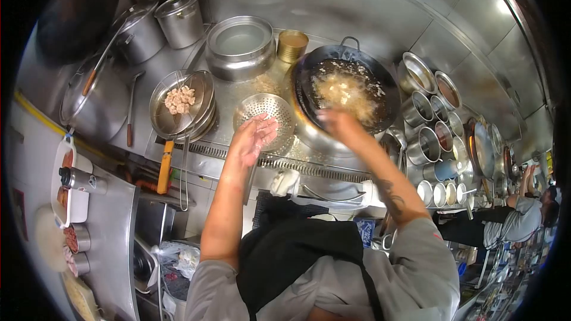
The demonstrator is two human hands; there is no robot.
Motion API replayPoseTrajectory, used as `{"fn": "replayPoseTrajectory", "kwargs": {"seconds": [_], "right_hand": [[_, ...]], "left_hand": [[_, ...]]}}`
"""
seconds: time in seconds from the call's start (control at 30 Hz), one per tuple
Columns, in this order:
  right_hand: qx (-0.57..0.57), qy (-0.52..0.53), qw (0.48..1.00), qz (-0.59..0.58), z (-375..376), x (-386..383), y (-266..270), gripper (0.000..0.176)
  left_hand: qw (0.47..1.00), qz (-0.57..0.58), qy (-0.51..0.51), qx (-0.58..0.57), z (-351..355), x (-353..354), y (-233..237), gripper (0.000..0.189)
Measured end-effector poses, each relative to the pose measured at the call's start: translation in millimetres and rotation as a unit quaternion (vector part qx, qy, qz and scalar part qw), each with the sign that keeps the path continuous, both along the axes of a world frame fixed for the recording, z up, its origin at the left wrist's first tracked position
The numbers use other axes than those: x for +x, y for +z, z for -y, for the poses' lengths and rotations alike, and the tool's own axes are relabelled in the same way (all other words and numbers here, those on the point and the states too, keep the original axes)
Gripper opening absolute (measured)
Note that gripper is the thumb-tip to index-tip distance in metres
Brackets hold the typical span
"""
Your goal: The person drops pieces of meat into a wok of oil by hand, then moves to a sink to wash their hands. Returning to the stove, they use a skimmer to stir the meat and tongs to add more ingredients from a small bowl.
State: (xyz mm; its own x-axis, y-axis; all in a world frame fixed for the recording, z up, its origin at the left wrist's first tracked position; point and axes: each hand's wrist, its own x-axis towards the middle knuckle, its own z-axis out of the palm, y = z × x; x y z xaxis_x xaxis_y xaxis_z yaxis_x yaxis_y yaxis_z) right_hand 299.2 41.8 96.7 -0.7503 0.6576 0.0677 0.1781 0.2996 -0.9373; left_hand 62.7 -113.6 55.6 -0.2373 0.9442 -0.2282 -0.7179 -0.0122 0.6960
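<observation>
My left hand (256, 138) is palm up over a perforated skimmer (266, 102), its fingers loosely spread and nothing in them. Over the near edge of a black wok (388, 98) reaches my right hand (338, 122), its fingers smeared by motion; I cannot tell whether they hold anything. Bubbling oil (342, 90) fills the wok's middle, with small pale pieces frying in it. To the left, a wire strainer (196, 92) with pale chunks of food (179, 100) rests on stacked metal bowls.
Behind the skimmer stand a wide metal pot (239, 66) of liquid and a gold tin (292, 46). Lidded pots (179, 21) and a ladle (131, 107) are at left. Metal containers (423, 145) line the right side; another person (517, 220) is at far right.
</observation>
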Motion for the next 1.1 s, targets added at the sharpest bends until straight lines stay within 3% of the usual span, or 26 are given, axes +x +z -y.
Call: {"fn": "replayPoseTrajectory", "kwargs": {"seconds": [0.03,0.07,0.1,0.17,0.3,0.4,0.5,0.57,0.6,0.67,0.73,0.8,0.93,1.1], "right_hand": [[0.328,0.009,0.944,0.042,-20,25,-9,0.016],[0.410,-0.015,0.907,0.093,-38,48,-21,0.019],[0.358,-0.035,0.908,0.214,-57,69,-28,0.024],[0.354,-0.098,0.870,0.330,-78,107,-42,0.026],[0.387,-0.166,0.869,0.259,-108,149,-24,0.029],[0.451,-0.217,0.850,0.163,-90,142,39,0.030],[0.424,-0.227,0.872,0.084,-42,127,95,0.026],[0.425,-0.192,0.884,0.026,-25,123,97,0.027],[0.408,-0.186,0.892,0.061,1,110,108,0.026],[0.267,-0.097,0.957,-0.065,-10,106,65,0.027],[0.243,-0.036,0.969,-0.035,4,82,47,0.028],[0.273,0.012,0.962,-0.024,5,53,15,0.028],[0.229,0.134,0.962,-0.067,56,-19,1,0.029],[0.251,0.264,0.922,-0.133,160,-93,34,0.023]], "left_hand": [[1.000,0.008,0.011,0.010,1,-7,-8,0.028],[1.000,0.011,0.022,0.013,1,-12,-16,0.025],[0.999,0.015,0.032,0.015,0,-17,-23,0.021],[0.999,0.022,0.039,0.014,-1,-15,-24,0.017],[0.999,0.032,0.039,0.000,-1,-6,-18,0.014],[0.999,0.044,0.014,0.016,-4,-4,-32,0.012],[0.994,0.088,-0.007,0.061,3,6,-25,0.004],[0.982,0.156,-0.005,0.105,8,11,-37,0.003],[0.990,0.103,0.027,0.097,21,17,-27,0.004],[0.984,0.143,0.055,0.094,50,22,-19,0.008],[0.979,0.152,0.101,0.087,82,24,-21,0.009],[0.968,0.163,0.172,0.078,132,33,-17,0.009],[0.938,0.144,0.301,0.089,254,54,-28,0.010],[0.870,0.138,0.460,0.114,401,84,-56,0.010]]}}
